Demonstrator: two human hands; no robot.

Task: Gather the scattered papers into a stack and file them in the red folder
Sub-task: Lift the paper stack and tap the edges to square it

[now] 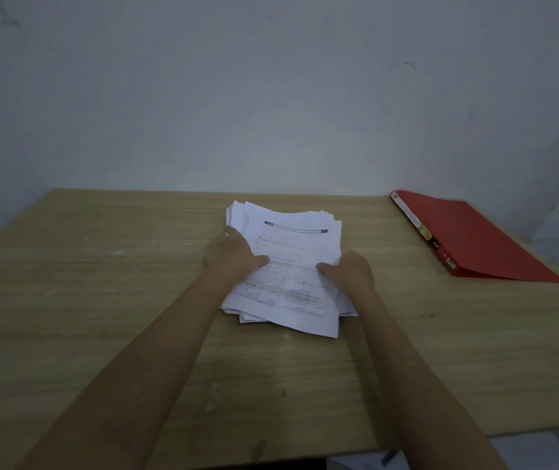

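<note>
A loose, uneven stack of white printed papers (291, 242) lies in the middle of the wooden table (101, 300). My left hand (228, 254) grips the stack's left edge, thumb on top of the sheets. My right hand (351, 271) grips the right edge, thumb pressed on the top sheet. Sheet corners stick out at the near and far ends. The red folder (474, 239) lies closed at the table's back right, its labelled spine facing left, apart from both hands.
A plain grey wall (271, 96) stands right behind the table's far edge. The table's near edge runs along the bottom, with some pale objects (525, 452) below it at the lower right.
</note>
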